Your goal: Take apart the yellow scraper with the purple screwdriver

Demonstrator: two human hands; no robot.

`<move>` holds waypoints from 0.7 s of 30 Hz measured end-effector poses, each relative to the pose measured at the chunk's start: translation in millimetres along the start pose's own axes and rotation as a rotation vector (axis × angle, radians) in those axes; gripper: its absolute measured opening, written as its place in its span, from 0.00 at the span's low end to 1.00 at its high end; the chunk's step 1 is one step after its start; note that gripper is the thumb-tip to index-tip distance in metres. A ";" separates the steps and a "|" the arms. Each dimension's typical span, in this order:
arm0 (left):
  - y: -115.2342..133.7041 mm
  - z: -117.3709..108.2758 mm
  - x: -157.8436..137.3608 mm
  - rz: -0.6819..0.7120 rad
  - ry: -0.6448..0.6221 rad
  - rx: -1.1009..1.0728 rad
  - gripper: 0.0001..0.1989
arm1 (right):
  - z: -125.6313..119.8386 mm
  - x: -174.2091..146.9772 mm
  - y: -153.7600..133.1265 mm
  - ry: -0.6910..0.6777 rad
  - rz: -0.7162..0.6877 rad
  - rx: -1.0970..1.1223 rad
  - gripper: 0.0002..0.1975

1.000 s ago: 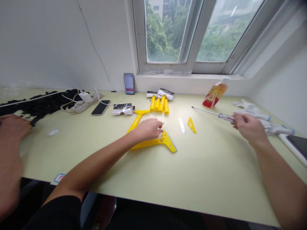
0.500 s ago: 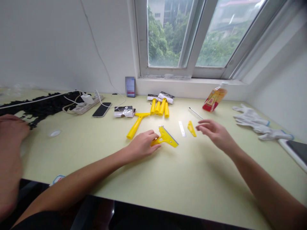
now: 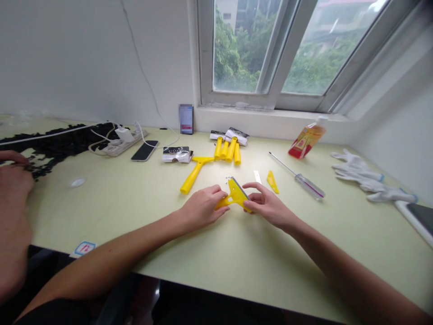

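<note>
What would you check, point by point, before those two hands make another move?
1. Left hand gripping the yellow scraper by its handle: ok.
2. Right hand touching the scraper's head: ok.
3. Screwdriver set down, out of both hands: ok, it lies on the table.
4. Small metal pieces kept in a container: not ok, they sit loose by the scraper's head.
5. Gloves worn: not ok, both hands are bare.
6. Scraper's blade firmly fixed: cannot tell.

Workshop-like indoor bench area. Evidence: numbered label [image 3: 84, 248] on table [image 3: 270, 266] edge, lower left; screwdriver [image 3: 309, 186] and work gloves [image 3: 358, 178], right; co-worker's hand [image 3: 15, 176] at heaped black pieces [image 3: 67, 146], far left.
</note>
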State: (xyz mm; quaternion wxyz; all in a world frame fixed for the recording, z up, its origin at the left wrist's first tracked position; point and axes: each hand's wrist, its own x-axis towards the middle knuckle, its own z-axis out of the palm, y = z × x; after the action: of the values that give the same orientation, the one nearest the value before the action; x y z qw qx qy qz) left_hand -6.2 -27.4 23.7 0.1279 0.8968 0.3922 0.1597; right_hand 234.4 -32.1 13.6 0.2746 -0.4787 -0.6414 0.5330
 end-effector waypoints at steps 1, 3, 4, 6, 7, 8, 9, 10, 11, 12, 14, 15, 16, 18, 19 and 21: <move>-1.8 -0.3 0.0 -0.010 0.000 0.004 0.14 | -5.7 -0.7 -1.3 0.034 -0.015 -0.070 0.22; -6.5 -2.1 0.2 -0.043 0.000 0.012 0.14 | -25.8 -2.9 0.0 0.217 -0.079 -0.337 0.20; -9.0 -3.4 0.4 -0.063 -0.002 0.014 0.15 | -40.3 -4.6 3.8 0.359 -0.106 -0.531 0.20; -13.5 -6.1 1.0 -0.102 -0.004 0.016 0.15 | -75.8 -9.2 18.2 0.640 -0.084 -0.939 0.25; -15.1 -7.3 1.3 -0.115 -0.004 0.014 0.15 | -95.1 -12.1 28.0 0.712 0.017 -1.086 0.28; -16.0 -8.3 1.5 -0.124 -0.002 0.010 0.15 | -113.8 -15.0 38.4 0.748 0.153 -1.166 0.30; -16.3 -9.1 1.4 -0.129 0.001 0.006 0.15 | -131.0 -17.9 48.3 0.739 0.278 -1.186 0.31; -15.9 -9.6 1.2 -0.125 0.002 0.001 0.15 | -145.6 -20.3 56.8 0.714 0.376 -1.149 0.28; -14.8 -10.0 0.7 -0.110 -0.004 -0.006 0.15 | -157.1 -22.2 63.0 0.659 0.410 -1.098 0.23; -13.2 -10.2 -0.1 -0.081 -0.020 -0.011 0.15 | -165.2 -23.4 66.5 0.640 0.425 -1.070 0.19; -8.9 -10.0 -2.1 0.019 -0.087 -0.013 0.15 | -172.1 -24.0 65.6 0.638 0.405 -1.030 0.13; -6.5 -9.5 -3.3 0.081 -0.132 -0.007 0.14 | -172.0 -23.9 62.0 0.665 0.391 -1.026 0.13; -4.3 -8.6 -4.4 0.139 -0.179 0.006 0.14 | -170.4 -23.8 57.1 0.696 0.380 -1.018 0.14; -1.0 -6.2 -6.1 0.221 -0.251 0.045 0.14 | -165.4 -24.4 46.3 0.756 0.369 -1.004 0.17; -0.2 -4.8 -6.5 0.239 -0.270 0.068 0.14 | -162.9 -25.3 41.4 0.787 0.370 -0.996 0.18; -0.5 -2.2 -6.0 0.242 -0.277 0.115 0.14 | -158.7 -27.5 34.1 0.857 0.371 -0.969 0.20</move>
State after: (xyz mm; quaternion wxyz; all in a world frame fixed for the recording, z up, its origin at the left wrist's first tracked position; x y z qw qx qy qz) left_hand -11.3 -31.3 24.4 0.1091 0.9567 0.2686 0.0264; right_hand 393.1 8.8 30.3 0.1627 -0.8193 -0.5496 -0.0139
